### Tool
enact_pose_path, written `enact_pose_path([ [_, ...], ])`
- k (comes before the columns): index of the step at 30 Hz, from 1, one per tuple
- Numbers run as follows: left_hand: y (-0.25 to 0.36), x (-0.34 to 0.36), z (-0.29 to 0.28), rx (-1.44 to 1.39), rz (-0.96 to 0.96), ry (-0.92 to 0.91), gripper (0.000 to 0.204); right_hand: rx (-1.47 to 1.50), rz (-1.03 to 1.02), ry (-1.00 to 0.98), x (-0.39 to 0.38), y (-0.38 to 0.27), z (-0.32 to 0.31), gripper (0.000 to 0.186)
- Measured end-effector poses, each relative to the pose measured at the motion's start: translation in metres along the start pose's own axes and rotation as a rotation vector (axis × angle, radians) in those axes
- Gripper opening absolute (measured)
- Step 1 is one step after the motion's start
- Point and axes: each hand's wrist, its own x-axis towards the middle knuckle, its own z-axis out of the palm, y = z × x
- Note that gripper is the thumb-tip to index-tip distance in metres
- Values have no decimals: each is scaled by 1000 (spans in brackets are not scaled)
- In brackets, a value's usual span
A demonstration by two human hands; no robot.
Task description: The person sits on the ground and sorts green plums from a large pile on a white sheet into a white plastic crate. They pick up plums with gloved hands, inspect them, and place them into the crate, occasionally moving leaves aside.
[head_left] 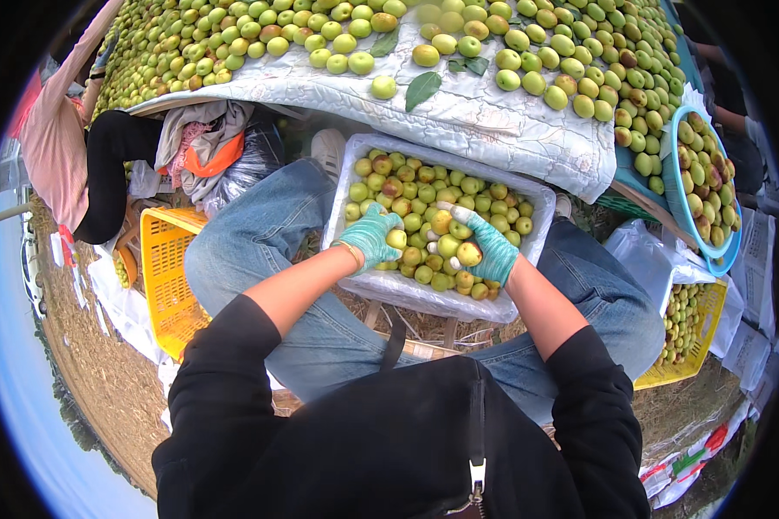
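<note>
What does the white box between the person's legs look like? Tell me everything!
The white box is rectangular, upright and open on top. Thin, wrinkled, see-through lining, plastic by its look, covers its rim. Inside, touching it, lies lots of round green-yellow fruit, some with reddish-brown patches. It sits between blue jeans, below the quilted cloth's edge. What's underneath is mostly hidden.
</note>
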Motion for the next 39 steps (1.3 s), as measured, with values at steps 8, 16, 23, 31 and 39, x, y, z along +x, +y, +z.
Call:
enact_pose_path([
  [8, -70, 0, 33, 102, -58, -5, 52, -221, -34, 457, 3, 43, -25, 38],
  [16, -87, 10, 35, 82, -39, 5, 54, -755, -403, 461, 3, 49, 8, 56],
  [23, -86, 16, 30, 19, -113, -27, 45, -982, -568, 463, 13, 46, 16, 56],
  [31, -46, 15, 41, 220, 243, 442, 33, -1056, -608, 537, 33, 55, 21, 47],
  [39, -33, 30, 46, 232, 33, 287, 44, -1082, -735, 626, 96, 16, 32, 51],
])
